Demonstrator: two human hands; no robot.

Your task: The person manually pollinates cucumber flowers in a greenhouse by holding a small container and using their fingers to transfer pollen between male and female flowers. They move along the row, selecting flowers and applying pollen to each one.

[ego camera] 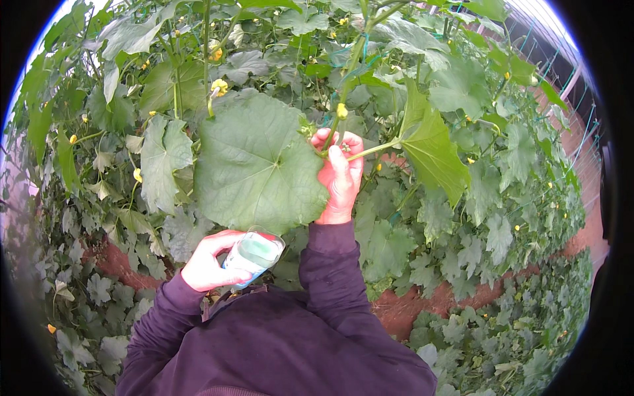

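My left hand (210, 262) is closed around a clear plastic cup (257, 250), tilted, with pale greenish contents and a blue-and-white side. Up among the vines, my right hand (343, 173) has thumb and fingers on the stem of a climbing gourd-like plant, where small buds and leaf stalks meet. A large broad leaf (262, 163) hangs just left of that hand and covers part of it. To its right a lighter green leaf (436, 148) spreads from a stalk. Just above the fingers is a yellow flower bud (342, 111).
Dense vines surround both hands. Green twine (365, 47) is tied round the main stem above. Another yellow flower (219, 87) stands at upper left. Reddish soil (421, 307) shows between rows, and netting strings (584, 123) run along the right edge.
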